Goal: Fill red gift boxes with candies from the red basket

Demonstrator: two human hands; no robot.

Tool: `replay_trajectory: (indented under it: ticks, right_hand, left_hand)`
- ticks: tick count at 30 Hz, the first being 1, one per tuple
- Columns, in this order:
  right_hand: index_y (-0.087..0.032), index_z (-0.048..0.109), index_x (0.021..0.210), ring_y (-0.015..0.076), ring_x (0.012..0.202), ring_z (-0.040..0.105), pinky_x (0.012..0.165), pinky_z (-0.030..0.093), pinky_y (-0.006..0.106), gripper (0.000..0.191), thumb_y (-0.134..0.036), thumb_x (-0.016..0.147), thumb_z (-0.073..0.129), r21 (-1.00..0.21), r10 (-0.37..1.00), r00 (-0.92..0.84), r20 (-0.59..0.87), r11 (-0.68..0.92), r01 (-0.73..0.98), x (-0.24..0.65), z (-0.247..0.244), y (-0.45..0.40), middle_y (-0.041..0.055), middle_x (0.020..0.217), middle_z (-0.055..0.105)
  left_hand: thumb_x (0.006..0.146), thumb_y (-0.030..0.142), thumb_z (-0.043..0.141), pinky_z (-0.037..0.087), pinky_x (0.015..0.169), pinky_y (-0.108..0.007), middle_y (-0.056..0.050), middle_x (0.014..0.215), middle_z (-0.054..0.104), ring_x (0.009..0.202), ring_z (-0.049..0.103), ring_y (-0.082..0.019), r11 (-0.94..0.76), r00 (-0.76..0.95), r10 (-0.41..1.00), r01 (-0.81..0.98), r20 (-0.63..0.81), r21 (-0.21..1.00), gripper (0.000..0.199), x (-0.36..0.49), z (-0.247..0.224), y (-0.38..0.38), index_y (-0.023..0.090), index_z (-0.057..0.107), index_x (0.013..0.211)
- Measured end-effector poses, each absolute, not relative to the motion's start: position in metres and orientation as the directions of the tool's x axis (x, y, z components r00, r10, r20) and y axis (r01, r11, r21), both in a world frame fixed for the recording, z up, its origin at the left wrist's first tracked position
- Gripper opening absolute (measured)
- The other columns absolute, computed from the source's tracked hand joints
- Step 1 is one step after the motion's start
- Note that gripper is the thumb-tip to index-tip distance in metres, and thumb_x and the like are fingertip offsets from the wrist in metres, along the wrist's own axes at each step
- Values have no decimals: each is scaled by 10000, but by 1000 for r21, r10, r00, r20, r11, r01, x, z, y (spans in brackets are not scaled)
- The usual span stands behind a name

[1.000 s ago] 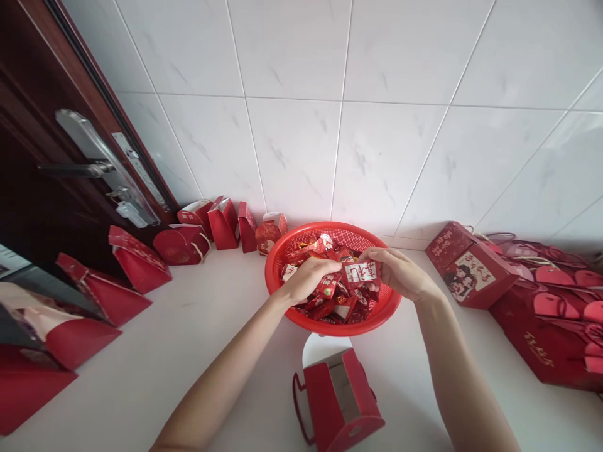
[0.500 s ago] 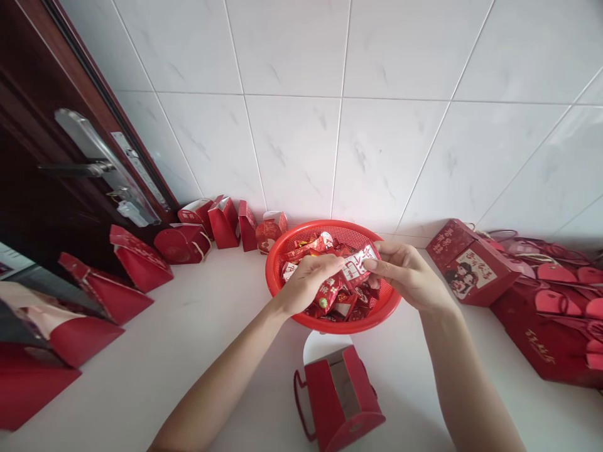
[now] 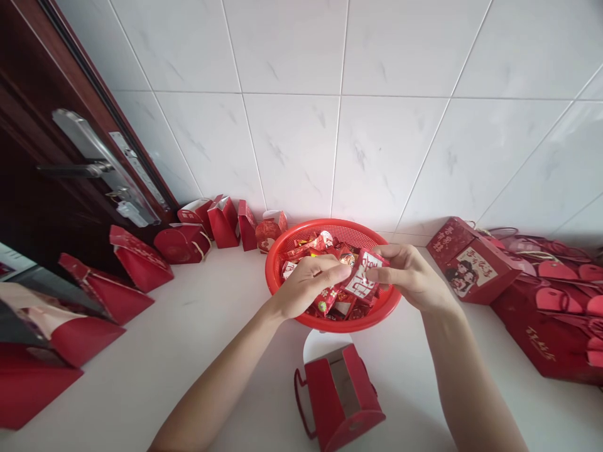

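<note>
Over a red plastic basket (image 3: pixel 346 326), filled with red-wrapped sweets, both hands meet at a red packet with white characters (image 3: pixel 362 276). My right hand (image 3: pixel 409 276) pinches the packet's right edge between thumb and fingers. My left hand (image 3: pixel 308 282) is closed, its thumb and fingertips at the packet's left side; a small gold-and-dark wrapped piece shows by its fingertips. Whether that piece is held is unclear. Below the basket, an open red box (image 3: pixel 330 402) with a cord handle rests on the white surface, its inside partly visible.
Red gift boxes (image 3: pixel 183 243) line the left and back of the white tabletop (image 3: pixel 198 339). At the right stand a printed red box (image 3: pixel 473 263) and red bags (image 3: pixel 537 333). A tiled wall rises behind; a dark door (image 3: pixel 47 188) is at left.
The packet between my hands has turned, and its large white characters now face up. My fingers have shifted slightly around it. The basket and boxes stay put.
</note>
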State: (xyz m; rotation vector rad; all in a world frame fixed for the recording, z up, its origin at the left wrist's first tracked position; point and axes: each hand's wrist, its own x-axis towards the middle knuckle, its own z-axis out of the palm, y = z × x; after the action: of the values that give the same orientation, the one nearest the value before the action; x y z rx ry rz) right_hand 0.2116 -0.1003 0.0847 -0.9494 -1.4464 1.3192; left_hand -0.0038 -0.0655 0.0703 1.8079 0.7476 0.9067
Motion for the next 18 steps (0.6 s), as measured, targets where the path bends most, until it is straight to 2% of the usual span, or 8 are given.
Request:
replay_trajectory:
  ticks: [3,7,10,14,18]
  right_hand:
    - [-184,743,767,166,599,622,583,516,290,304,-439,699,894,-991,952,-275,131,122,-49,208,84,-101,21,686,693]
    - [-193,718,780,137,620,604,598,518,261,304,-459,753,863,-982,966,-190,176,160,-96,204,86,-100,21,743,700]
    - [-193,712,813,146,684,639,662,555,263,313,-413,705,908,-980,956,-230,183,160,-115,201,87,-101,24,802,717]
    - [-190,727,825,139,675,652,670,564,254,275,-336,695,921,-975,953,-227,201,173,-138,199,86,-103,14,802,723]
    - [-180,751,811,129,615,658,621,553,243,237,-306,695,914,-977,957,-220,191,163,-140,200,88,-105,17,789,741]
  left_hand:
    - [888,488,661,484,668,-331,-34,714,635,693,592,-189,-411,622,733,81,277,908,361,-2,72,-66,196,706,680]
    - [925,485,618,462,644,-311,-20,677,584,657,541,-165,-455,504,785,72,361,888,415,3,70,-69,194,654,632]
    - [938,468,616,445,646,-301,-6,647,542,661,517,-156,-486,402,806,31,435,873,439,6,68,-70,196,593,594]
    - [940,425,632,436,650,-290,-2,648,531,668,507,-147,-491,397,800,2,450,871,436,7,67,-71,193,567,577]
    - [933,512,614,425,607,-291,0,614,507,609,476,-137,-456,391,818,-9,423,890,483,4,70,-70,187,564,578]
